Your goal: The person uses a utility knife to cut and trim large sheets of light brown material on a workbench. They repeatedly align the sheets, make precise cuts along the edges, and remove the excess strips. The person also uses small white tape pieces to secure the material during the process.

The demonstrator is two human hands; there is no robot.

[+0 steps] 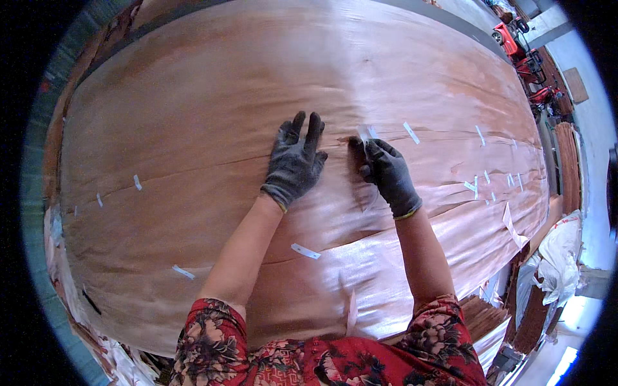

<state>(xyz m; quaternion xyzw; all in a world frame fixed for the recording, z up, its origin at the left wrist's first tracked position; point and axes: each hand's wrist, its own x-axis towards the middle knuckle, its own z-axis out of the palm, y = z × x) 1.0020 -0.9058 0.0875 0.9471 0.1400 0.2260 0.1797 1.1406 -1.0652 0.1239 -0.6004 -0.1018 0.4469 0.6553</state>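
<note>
A wide, reddish-brown wood veneer sheet (193, 109) lies spread before me, wrinkled and crossed by long seams or cracks. My left hand (295, 164), in a dark grey glove, rests on it with the fingers apart, holding nothing. To its right, my right hand (390, 179), gloved the same way, pinches a short strip of whitish tape (365, 132) between thumb and fingers. The strip is just above or touching the sheet, beside a small split; which of the two I cannot tell. Another tape strip (411, 133) is stuck a little farther right.
More tape pieces dot the seams, among them one strip (306, 251) near my left forearm and several at the right. A torn veneer flap (514, 226) lifts at the right edge. Beyond are a white plastic sack (559, 257), stacked veneer (568, 167) and a red vehicle (508, 42).
</note>
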